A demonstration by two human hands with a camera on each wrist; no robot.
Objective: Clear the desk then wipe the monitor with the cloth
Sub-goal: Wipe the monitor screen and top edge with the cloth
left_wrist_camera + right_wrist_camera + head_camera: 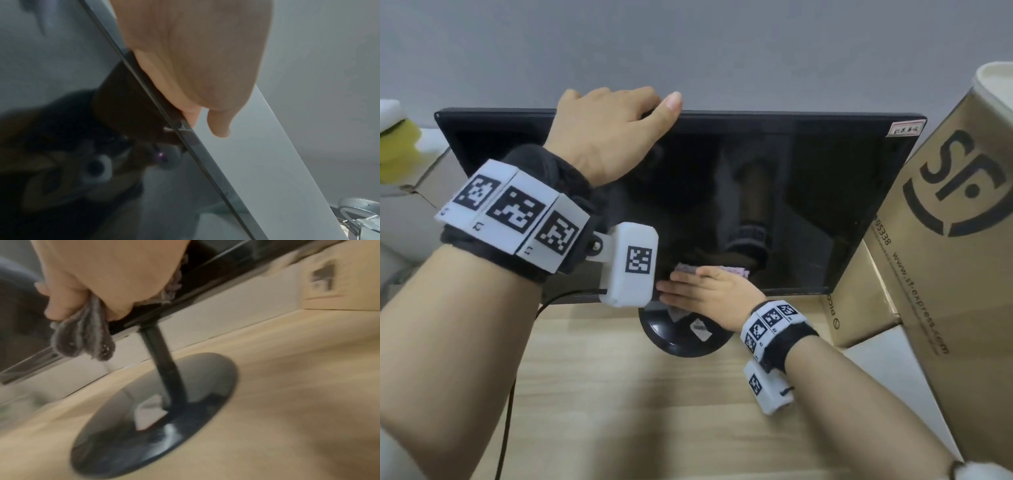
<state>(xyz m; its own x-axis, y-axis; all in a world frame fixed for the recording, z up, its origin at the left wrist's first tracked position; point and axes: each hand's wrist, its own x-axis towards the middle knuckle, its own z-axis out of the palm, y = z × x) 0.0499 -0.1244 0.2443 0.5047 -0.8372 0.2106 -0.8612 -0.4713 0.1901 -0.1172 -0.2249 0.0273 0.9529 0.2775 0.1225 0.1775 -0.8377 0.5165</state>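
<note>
The black monitor (808, 192) stands on a round base (678, 335) on the wooden desk (654, 411). My left hand (613, 130) grips its top edge, thumb in front and fingers curled over the back; the left wrist view shows those fingers (220, 129) behind the bezel. My right hand (709, 289) holds a purple-grey cloth (732, 271) against the lower middle of the screen, just above the bottom bezel. In the right wrist view, folds of the cloth (82, 337) bunch out between my fingers (51, 311) and palm, above the stand (164, 363).
A tall printed cardboard box (945, 222) leans close at the monitor's right edge, with a smaller box (859, 301) behind it. At far left sits an open carton (428, 168) with a yellow sponge (397, 144). A black cable (506, 411) runs down across the desk.
</note>
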